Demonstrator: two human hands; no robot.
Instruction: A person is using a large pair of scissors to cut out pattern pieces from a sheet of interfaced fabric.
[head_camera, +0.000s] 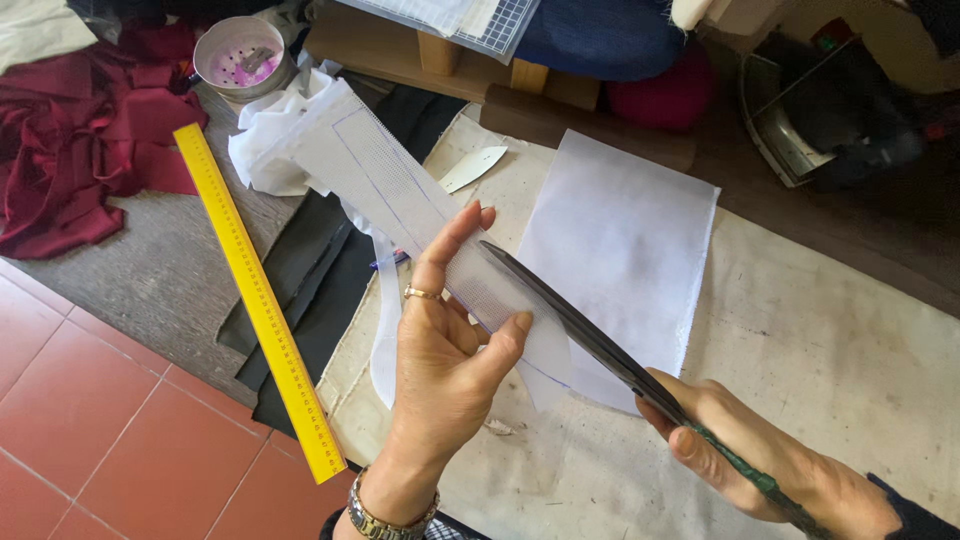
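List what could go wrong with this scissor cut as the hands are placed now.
1. The left hand pinches the white fabric strip right beside the scissors; its thumb could get nicked.
2. The strip hangs unsupported in the air, so it may sag and the cut could drift off the drawn line.
3. The white sheet lies directly beneath and might get caught by the blades.

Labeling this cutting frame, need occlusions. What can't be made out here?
Head view only:
- Right hand: wrist and the scissors handles run off the bottom edge; fingers cover the grip.
- Scissor blades: seen edge-on, so open or closed is unclear.
- White strip: the part under the left hand is hidden by thumb and palm.
- Bowl: its small contents are too small to identify.
- Dark object, top right: shadowed, unclear.
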